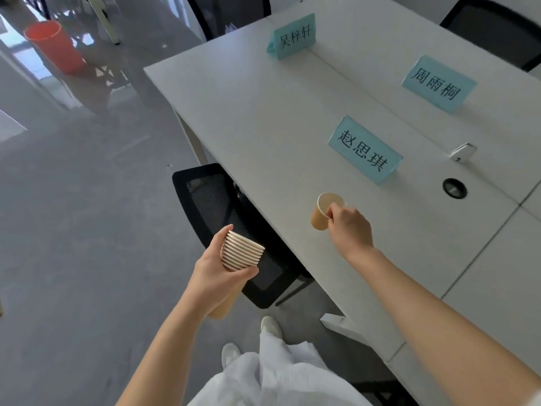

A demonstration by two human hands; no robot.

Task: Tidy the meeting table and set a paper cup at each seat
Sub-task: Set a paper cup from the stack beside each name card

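Open table surface (pixel 263 118) lies from 9 to 12 o'clock of the held paper cup (pixel 320 213). Obstacles: name card (pixel 364 150) close by at 1 o'clock, cable grommet (pixel 454 188) at 3 o'clock, mesh chair (pixel 222 218) at 8 o'clock.

Matt tan paper cup (pixel 320 213) and stacked paper cups (pixel 241 250); smooth white desk (pixel 263 118), faintly sheened; black mesh chair (pixel 210 200); glossy grey floor (pixel 73 200); orange plastic bucket (pixel 54 45); matt blue paper name cards (pixel 364 150).
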